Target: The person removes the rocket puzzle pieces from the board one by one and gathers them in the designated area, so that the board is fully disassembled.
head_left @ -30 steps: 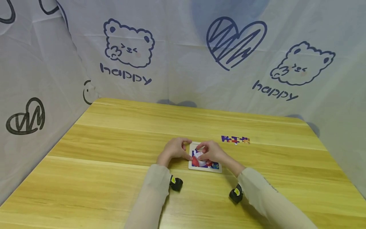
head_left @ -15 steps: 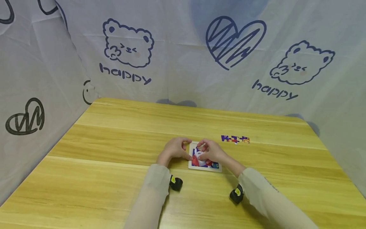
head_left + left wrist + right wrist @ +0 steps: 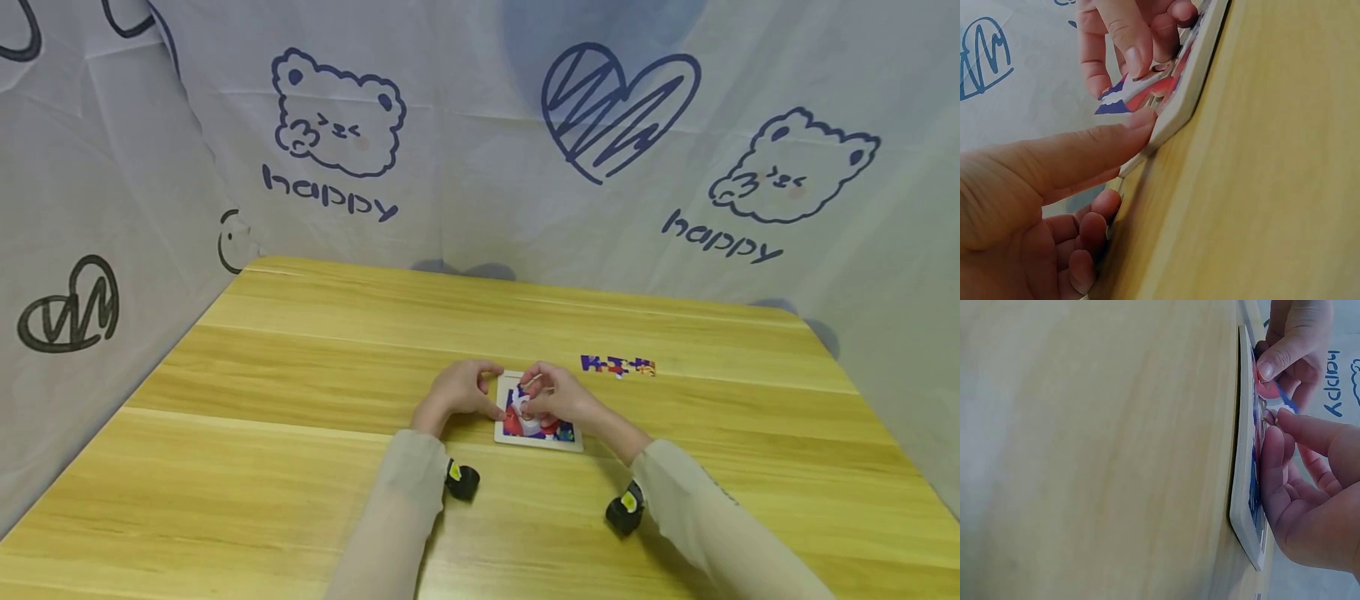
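A small jigsaw puzzle board [image 3: 538, 444] with a pale rim lies mid-table, its picture in purple, red and white. My left hand [image 3: 457, 388] grips its left side, with the thumb [image 3: 1141, 119] pressing on the edge and the forefinger by the far left corner. Over the picture, my right hand [image 3: 561, 398] pinches a jigsaw section [image 3: 1113, 103] between thumb and forefinger. That section tilts up from the board in the left wrist view; whether it is one piece or several joined cannot be told. The right hand hides part of the picture.
Beyond the board to the right, several loose jigsaw pieces [image 3: 617, 367] lie in a row on the wooden table [image 3: 262, 375]. A white printed cloth [image 3: 472, 167] hangs behind the table and along its left side.
My right hand has shifted slightly up and right over the board, and more of the white and red picture shows beneath it. My left hand stays in place.
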`<state>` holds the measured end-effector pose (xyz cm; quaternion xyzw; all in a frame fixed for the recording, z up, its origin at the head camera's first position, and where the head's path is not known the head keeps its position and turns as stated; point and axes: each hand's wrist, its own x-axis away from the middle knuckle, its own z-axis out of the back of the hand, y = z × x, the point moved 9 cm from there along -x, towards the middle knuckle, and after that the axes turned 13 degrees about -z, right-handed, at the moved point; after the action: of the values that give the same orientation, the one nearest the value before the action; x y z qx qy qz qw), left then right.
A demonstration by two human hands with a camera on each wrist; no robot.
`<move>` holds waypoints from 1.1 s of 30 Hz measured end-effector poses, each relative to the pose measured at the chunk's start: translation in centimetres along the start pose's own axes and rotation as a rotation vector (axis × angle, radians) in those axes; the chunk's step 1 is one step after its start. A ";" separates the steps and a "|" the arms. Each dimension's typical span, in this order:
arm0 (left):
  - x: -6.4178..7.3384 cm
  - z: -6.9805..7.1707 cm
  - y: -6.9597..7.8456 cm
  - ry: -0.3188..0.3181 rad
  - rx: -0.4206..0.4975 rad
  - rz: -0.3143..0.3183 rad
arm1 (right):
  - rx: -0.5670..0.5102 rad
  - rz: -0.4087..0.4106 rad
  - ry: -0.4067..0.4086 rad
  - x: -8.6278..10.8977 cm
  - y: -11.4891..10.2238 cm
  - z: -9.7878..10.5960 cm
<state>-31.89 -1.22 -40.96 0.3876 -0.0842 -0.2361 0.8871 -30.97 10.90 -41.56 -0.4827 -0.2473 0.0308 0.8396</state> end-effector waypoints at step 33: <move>0.0 -0.1 -0.2 -0.001 -0.001 0.003 | -0.196 -0.071 0.040 0.4 0.6 1.3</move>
<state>-31.97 -1.25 -41.18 0.3871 -0.0852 -0.2348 0.8876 -31.09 12.41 -41.33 -0.5539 -0.2494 -0.0326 0.7937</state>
